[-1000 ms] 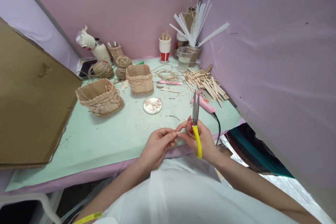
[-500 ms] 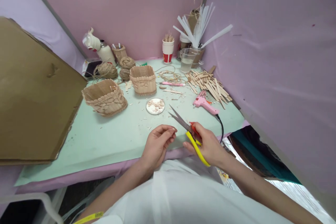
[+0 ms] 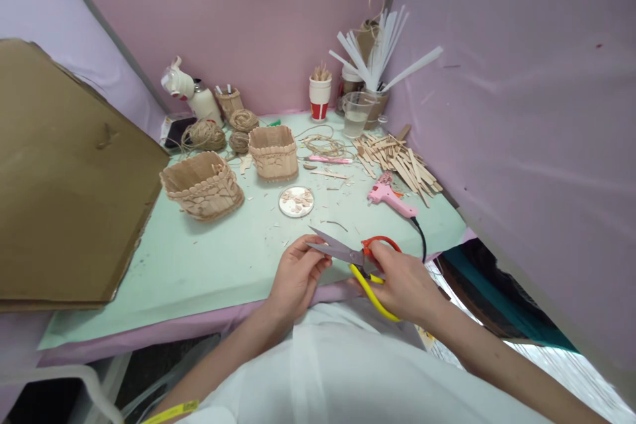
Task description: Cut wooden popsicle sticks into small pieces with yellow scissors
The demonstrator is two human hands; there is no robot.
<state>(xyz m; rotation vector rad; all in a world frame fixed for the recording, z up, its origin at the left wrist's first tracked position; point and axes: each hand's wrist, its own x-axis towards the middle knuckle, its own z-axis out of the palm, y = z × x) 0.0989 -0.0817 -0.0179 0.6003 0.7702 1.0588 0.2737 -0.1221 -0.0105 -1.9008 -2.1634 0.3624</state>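
Observation:
My right hand (image 3: 405, 281) is closed round the handles of a pair of scissors (image 3: 342, 250), one handle red and the other yellow. The slightly parted blades point left and reach the fingertips of my left hand (image 3: 298, 271). Those fingers are pinched together on something too small to make out. Beyond the hands lies a small round white dish (image 3: 297, 211) holding light wood chips. Two wooden baskets stand behind it: a larger one (image 3: 206, 195) at the left and a smaller one (image 3: 274, 165) nearer the middle.
A pink glue gun (image 3: 392, 201) with a black cord lies to the right, before a pile of wooden sticks (image 3: 402, 162). Twine balls (image 3: 205, 136), a paper cup (image 3: 319, 96) and a clear cup of liquid (image 3: 355, 122) stand behind. Cardboard (image 3: 64, 192) leans at left.
The scissors have turned leftward, and their blades have come to my left fingertips and closed somewhat. My left hand stays pinched in nearly the same place.

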